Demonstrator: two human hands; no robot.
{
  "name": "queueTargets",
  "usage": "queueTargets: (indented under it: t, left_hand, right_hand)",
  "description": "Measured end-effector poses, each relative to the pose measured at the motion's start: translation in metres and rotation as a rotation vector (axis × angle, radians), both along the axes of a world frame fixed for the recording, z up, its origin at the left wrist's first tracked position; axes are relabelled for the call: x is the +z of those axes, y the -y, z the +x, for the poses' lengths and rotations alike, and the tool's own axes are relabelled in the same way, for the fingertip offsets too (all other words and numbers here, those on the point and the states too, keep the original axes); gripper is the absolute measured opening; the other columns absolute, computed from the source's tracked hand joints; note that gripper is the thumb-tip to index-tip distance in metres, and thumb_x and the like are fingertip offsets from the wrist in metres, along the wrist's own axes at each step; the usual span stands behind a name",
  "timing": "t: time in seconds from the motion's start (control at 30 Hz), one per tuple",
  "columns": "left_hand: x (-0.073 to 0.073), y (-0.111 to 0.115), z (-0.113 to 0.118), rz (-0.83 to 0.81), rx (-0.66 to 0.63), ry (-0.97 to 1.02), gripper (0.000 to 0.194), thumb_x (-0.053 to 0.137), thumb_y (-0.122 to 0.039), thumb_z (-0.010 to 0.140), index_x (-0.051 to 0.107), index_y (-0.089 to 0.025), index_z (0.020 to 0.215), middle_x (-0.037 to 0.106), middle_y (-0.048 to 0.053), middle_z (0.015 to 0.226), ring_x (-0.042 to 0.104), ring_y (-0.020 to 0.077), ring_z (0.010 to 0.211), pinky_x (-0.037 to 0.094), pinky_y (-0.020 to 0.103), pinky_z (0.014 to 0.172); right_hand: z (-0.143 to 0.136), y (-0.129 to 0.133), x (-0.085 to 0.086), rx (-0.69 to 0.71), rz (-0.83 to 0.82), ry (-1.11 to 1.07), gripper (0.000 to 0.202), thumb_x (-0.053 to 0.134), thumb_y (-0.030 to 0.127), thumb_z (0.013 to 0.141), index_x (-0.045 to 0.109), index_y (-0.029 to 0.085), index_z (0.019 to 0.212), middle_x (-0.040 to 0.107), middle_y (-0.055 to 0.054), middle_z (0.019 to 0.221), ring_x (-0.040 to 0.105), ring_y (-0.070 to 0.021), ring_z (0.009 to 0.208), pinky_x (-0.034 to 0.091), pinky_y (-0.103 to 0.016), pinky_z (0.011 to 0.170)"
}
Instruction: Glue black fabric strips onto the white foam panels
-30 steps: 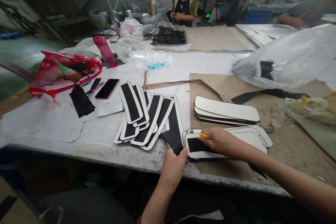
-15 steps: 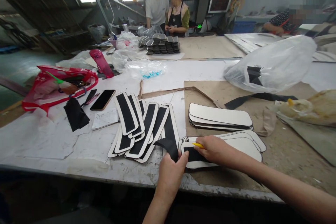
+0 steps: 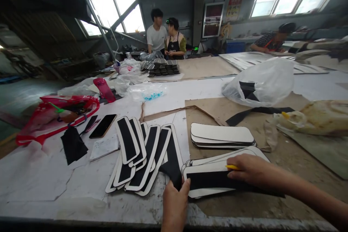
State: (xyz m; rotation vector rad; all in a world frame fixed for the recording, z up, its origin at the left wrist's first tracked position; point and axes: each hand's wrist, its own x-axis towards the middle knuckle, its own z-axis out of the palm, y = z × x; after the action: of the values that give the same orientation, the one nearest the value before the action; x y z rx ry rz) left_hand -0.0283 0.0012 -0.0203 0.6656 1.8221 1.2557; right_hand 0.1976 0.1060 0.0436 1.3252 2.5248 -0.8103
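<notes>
My left hand (image 3: pixel 175 203) is closed on a curled black strip (image 3: pixel 174 168) at the left end of a stack of white panels. My right hand (image 3: pixel 251 168) holds a yellow tool (image 3: pixel 233 167) and rests over the top white panel (image 3: pixel 209 191), on which a long black strip (image 3: pixel 208 180) lies. Behind that stack is another pile of white panels (image 3: pixel 221 133). To the left, several white panels with black strips (image 3: pixel 127 140) overlap in a fan.
A phone (image 3: pixel 103 126), a notepad (image 3: pixel 104 147), black scraps (image 3: pixel 73 145) and a red bag (image 3: pixel 57 116) lie at left. Plastic bags (image 3: pixel 261 83) stand farther back. Two people (image 3: pixel 175 41) are across the table, another person (image 3: pixel 274 40) at right.
My right hand has moved right along the panel, and more of the black strip shows on it. My left hand still grips the curled strip. The view has tilted up.
</notes>
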Motion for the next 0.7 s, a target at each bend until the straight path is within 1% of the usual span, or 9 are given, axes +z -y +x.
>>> queueTargets:
  t: [0.1,0.13,0.2,0.3,0.37,0.47,0.57,0.7]
  left_hand:
    - [0.005,0.001,-0.002,-0.107,-0.055,-0.048,0.020,0.067,-0.034,0.065,0.062,-0.015,0.070,0.059,0.001,0.054,0.054,0.0185,0.051,0.041,0.029,0.053]
    - [0.006,0.000,-0.002,-0.137,-0.076,-0.057,0.022,0.067,-0.036,0.065,0.061,-0.015,0.071,0.057,0.000,0.052,0.051,0.0171,0.048,0.040,0.029,0.051]
    - [0.007,0.000,-0.003,-0.177,-0.104,-0.060,0.027,0.067,-0.041,0.065,0.060,-0.015,0.071,0.054,-0.002,0.049,0.047,0.0150,0.045,0.038,0.028,0.049]
    - [0.006,-0.001,-0.004,-0.187,-0.121,-0.041,0.033,0.069,-0.044,0.063,0.060,-0.014,0.073,0.053,-0.003,0.048,0.047,0.0145,0.045,0.036,0.027,0.048]
    - [0.006,-0.001,-0.004,-0.198,-0.117,-0.031,0.036,0.070,-0.046,0.062,0.060,-0.014,0.075,0.052,-0.003,0.046,0.047,0.0148,0.045,0.036,0.027,0.047]
    - [0.007,-0.001,-0.003,-0.219,-0.094,-0.022,0.039,0.072,-0.047,0.060,0.061,-0.013,0.077,0.052,-0.003,0.044,0.047,0.0151,0.044,0.035,0.027,0.047]
    - [0.009,-0.001,-0.002,-0.209,-0.062,-0.004,0.039,0.073,-0.046,0.058,0.061,-0.012,0.075,0.052,-0.003,0.042,0.046,0.0145,0.043,0.035,0.027,0.045]
    - [0.016,-0.002,0.002,-0.194,-0.019,0.040,0.036,0.075,-0.043,0.056,0.061,-0.013,0.070,0.049,-0.004,0.039,0.042,0.0123,0.039,0.033,0.025,0.042]
  right_hand:
    - [0.038,-0.002,0.000,-0.110,-0.026,-0.029,0.022,0.047,0.035,0.083,0.054,0.019,0.069,0.064,-0.004,0.073,0.058,-0.0181,0.068,0.036,-0.026,0.060]
    - [0.045,-0.001,0.000,-0.132,-0.008,-0.038,0.023,0.045,0.035,0.084,0.053,0.019,0.068,0.062,-0.003,0.071,0.056,-0.0171,0.066,0.036,-0.025,0.059]
    - [0.052,0.003,0.000,-0.172,0.060,-0.033,0.025,0.041,0.035,0.086,0.050,0.020,0.069,0.060,-0.003,0.070,0.055,-0.0162,0.065,0.034,-0.025,0.058]
    - [0.046,0.009,-0.003,-0.250,0.181,0.045,0.026,0.036,0.036,0.089,0.050,0.020,0.074,0.061,-0.004,0.072,0.057,-0.0171,0.067,0.033,-0.026,0.058]
    - [0.040,0.010,-0.007,-0.291,0.249,0.133,0.025,0.038,0.038,0.089,0.052,0.021,0.079,0.064,-0.005,0.076,0.059,-0.0189,0.070,0.033,-0.026,0.058]
    - [0.035,0.009,-0.013,-0.291,0.321,0.234,0.022,0.042,0.039,0.088,0.054,0.021,0.083,0.067,-0.008,0.084,0.062,-0.0224,0.079,0.034,-0.027,0.060]
    - [0.035,0.006,-0.017,-0.269,0.340,0.270,0.021,0.044,0.038,0.087,0.055,0.021,0.085,0.069,-0.009,0.089,0.063,-0.0244,0.083,0.036,-0.028,0.061]
    - [0.035,0.004,-0.019,-0.284,0.317,0.304,0.021,0.045,0.039,0.087,0.055,0.021,0.086,0.069,-0.009,0.090,0.064,-0.0252,0.083,0.037,-0.028,0.061]
